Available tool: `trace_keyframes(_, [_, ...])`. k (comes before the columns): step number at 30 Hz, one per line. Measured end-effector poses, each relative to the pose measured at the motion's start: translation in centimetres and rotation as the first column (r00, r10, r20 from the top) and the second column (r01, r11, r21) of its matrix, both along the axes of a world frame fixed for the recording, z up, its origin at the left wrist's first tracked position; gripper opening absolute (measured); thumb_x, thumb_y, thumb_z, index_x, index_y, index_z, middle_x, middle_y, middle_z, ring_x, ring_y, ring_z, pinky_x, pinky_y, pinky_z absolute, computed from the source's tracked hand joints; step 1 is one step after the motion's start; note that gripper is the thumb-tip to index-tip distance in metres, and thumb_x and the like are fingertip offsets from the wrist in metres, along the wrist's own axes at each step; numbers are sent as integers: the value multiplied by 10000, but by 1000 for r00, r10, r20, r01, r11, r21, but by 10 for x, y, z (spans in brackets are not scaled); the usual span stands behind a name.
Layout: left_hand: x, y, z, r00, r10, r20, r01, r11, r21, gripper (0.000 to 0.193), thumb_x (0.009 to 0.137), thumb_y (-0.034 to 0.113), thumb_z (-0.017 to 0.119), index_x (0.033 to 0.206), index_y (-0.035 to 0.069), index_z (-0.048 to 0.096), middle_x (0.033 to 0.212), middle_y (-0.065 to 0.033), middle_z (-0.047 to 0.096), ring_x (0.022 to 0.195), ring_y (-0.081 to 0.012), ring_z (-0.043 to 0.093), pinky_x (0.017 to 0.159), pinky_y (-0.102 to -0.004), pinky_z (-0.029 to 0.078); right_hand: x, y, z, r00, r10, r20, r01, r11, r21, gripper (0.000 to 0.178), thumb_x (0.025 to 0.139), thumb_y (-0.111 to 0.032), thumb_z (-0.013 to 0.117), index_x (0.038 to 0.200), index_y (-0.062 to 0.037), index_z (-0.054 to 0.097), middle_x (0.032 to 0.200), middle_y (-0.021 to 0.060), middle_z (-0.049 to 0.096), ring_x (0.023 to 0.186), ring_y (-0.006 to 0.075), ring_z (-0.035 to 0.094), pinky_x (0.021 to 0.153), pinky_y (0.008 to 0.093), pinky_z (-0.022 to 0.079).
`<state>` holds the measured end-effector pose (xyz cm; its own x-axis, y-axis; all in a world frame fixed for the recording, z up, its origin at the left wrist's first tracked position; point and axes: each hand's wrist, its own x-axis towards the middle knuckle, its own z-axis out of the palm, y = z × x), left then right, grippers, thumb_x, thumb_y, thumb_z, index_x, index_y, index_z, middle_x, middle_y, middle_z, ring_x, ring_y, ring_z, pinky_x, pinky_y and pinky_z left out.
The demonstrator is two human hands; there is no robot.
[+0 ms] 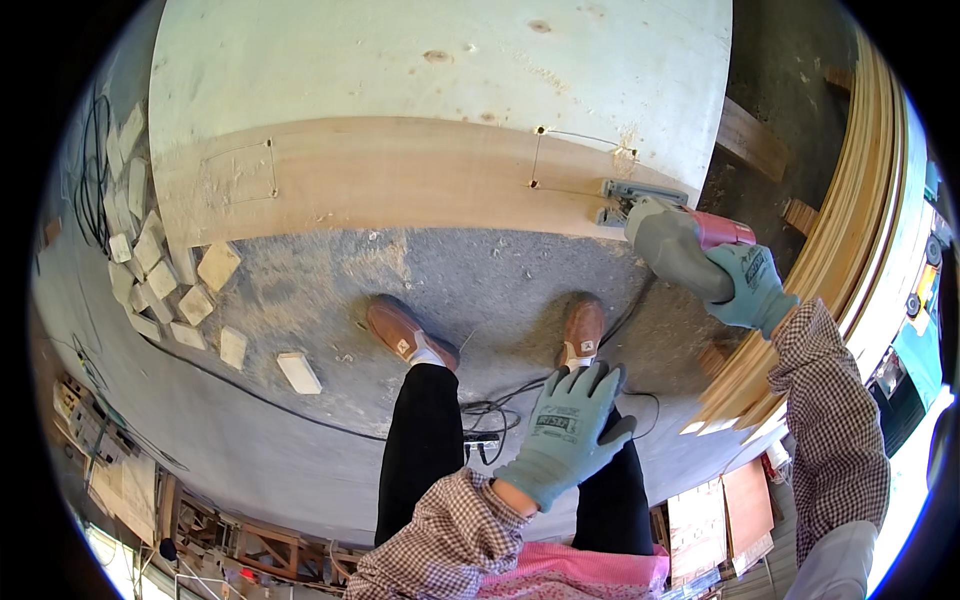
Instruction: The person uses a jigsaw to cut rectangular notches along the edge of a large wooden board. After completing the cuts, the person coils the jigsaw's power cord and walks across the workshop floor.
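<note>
one jigsaw [668, 242], likely heavy, rigid and best gripped at the rear, is held there by the right hand [748, 288] at the wooden panel's [420, 175] near right edge, the left hand [565, 432] loosely spread.

over by the near right corner of the plywood sheet [430, 70], the right gloved hand [748, 286] grips a red-and-grey jigsaw [668, 242]; the left gloved hand [568, 432] hangs loosely open before the sheet, and long boards [850, 230] lie stacked to its right.
</note>
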<state>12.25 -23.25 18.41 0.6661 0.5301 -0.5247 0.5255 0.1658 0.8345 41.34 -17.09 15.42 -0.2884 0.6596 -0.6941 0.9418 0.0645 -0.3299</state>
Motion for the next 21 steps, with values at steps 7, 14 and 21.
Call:
trace_keyframes(7, [-4,5,0,1000,-14,8,14,1000,-1,545,781,313,601,1209,19,435,1179,-170,463,1055,-323,467,951,-458,316,-7,3,-2,1000,17,17,-17,999,-38,397,571,-261,670,919,-98,570,788,88,594,741,284,583,684,381,445])
trace_keyframes(14, [-11,10,-1,1000,-24,-4,24,1000,10,556,777,316,606,1211,17,429,1175,-176,465,1061,-325,464,953,-456,316,-13,4,-2,1000,31,0,-31,1000,3,400,569,-262,669,922,-102,569,789,90,596,737,280,583,683,378,441])
trace_keyframes(21, [-16,19,-5,997,-31,-77,33,999,34,592,752,331,620,1225,37,417,1225,-206,420,1142,-378,384,980,-506,252,-20,8,0,998,58,-10,-57,997,58,406,559,-266,672,916,-101,574,775,91,598,726,285,583,676,378,443])
